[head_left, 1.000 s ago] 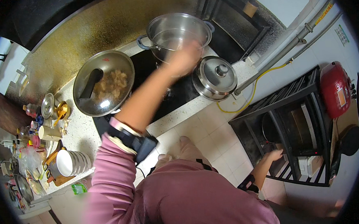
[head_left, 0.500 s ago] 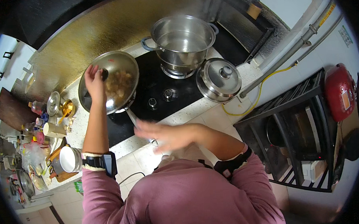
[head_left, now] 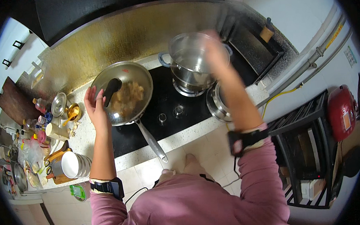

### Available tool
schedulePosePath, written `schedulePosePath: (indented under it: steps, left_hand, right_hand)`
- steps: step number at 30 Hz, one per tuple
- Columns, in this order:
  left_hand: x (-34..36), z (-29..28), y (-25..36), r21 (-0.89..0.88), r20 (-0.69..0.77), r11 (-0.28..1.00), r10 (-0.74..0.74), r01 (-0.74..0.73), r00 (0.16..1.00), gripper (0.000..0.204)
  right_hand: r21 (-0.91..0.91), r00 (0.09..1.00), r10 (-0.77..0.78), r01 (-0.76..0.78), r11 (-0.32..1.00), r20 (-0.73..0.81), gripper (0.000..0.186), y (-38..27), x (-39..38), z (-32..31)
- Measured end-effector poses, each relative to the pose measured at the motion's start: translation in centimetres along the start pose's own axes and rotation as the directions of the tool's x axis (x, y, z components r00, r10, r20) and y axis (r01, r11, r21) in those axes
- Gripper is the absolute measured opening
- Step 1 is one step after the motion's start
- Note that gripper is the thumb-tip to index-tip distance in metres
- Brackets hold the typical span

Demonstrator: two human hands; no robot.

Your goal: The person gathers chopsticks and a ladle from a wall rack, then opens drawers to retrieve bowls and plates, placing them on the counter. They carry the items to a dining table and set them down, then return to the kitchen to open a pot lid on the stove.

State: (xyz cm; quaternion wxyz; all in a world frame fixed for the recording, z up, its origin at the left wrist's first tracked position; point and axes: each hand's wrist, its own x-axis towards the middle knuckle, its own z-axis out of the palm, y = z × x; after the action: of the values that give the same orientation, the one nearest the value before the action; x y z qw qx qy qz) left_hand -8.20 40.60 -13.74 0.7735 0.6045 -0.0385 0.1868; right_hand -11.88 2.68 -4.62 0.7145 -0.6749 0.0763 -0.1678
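A frying pan (head_left: 151, 144) with a long metal handle sits on the left burner, covered by a glass lid (head_left: 139, 76). Browned chunks of food show through the glass. My left hand (head_left: 96, 104) is beside the lid's black handle (head_left: 112, 87), its fingers spread and gripping nothing. Blurred by motion, my right hand (head_left: 215, 49) is over the right rim of a large steel pot (head_left: 186, 73) on the other burner; its fingers cannot be made out. The pot's inside looks shiny, and I cannot tell whether it holds water.
A lidded steel pot (head_left: 216, 106) stands at the counter's right end, partly behind my right forearm. On the left counter are white stacked cups (head_left: 73, 165), a golden bowl (head_left: 75, 112) and several bottles. A black rack (head_left: 300, 147) with a red cooker (head_left: 343, 112) stands right.
My right hand has swung from near the pan's handle up and right to the large pot. My left hand has come off the lid's handle. The whole view has shifted somewhat.
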Motion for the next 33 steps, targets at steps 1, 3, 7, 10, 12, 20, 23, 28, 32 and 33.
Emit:
schedulePosePath:
  steps: [1, 3, 7, 10, 12, 20, 23, 28, 32, 33]
  left_hand:
    - [0.1, 0.3, 0.5, -0.027, -0.017, 1.000, 0.011, -0.011, 1.000, 0.045]
    - [0.4, 0.3, 1.2, -0.058, -0.048, 0.997, 0.050, -0.053, 0.998, 0.043]
    - [0.6, -0.7, 1.3, -0.034, -0.138, 0.999, 0.004, -0.009, 0.990, 0.040]
    - [-0.1, -0.6, 0.4, 0.009, -0.078, 0.997, -0.070, 0.071, 0.994, 0.036]
    - [-1.3, 1.3, -0.7, 0.005, 0.088, 0.995, -0.100, 0.100, 0.991, 0.030]
    - [-1.3, 17.2, -7.9, 0.285, 0.246, 0.876, -0.460, 0.389, 0.853, 0.041]
    - [2.5, 22.0, -10.7, 0.374, 0.136, 0.803, -0.543, 0.465, 0.829, 0.041]
    - [3.7, 24.8, -13.5, 0.381, -0.054, 0.805, -0.473, 0.456, 0.879, 0.029]
    - [3.3, 24.9, -14.5, 0.524, -0.114, 0.798, -0.280, 0.297, 0.953, 0.033]
    - [3.2, 24.8, -14.5, 0.544, -0.096, 0.784, -0.295, 0.299, 0.951, 0.030]
  right_hand:
    - [-0.156, 0.921, 0.117, -0.063, 0.986, 0.371, 0.051, 1.7, -2.0, 5.9]
    - [-0.247, 0.204, 0.165, 0.495, 0.833, 0.965, 0.071, 2.6, -5.9, 11.6]
    - [-0.276, 0.282, 0.208, 0.229, 0.933, 0.936, 0.071, 0.0, -2.0, 4.0]
    - [-0.198, 0.945, -0.089, 0.157, 0.968, 0.313, 0.042, -1.6, 4.9, -10.6]
    - [-0.259, 0.956, -0.106, 0.033, 0.965, -0.274, 0.040, -0.8, 7.5, -20.4]
    - [-0.438, 0.950, 0.278, -0.311, 0.843, -0.140, 0.034, 10.7, 15.8, -29.8]
    - [-0.477, 0.960, 0.276, -0.264, 0.839, -0.046, 0.031, 12.9, 19.0, -26.3]
    - [-0.515, 0.977, 0.213, -0.182, 0.837, 0.001, 0.023, 13.6, 21.0, -24.7]
    - [-0.413, 0.979, 0.201, -0.169, 0.895, 0.036, 0.016, 14.7, 21.7, -24.6]
    - [-0.332, 0.986, 0.157, -0.132, 0.934, 0.051, 0.015, 14.8, 21.8, -24.5]
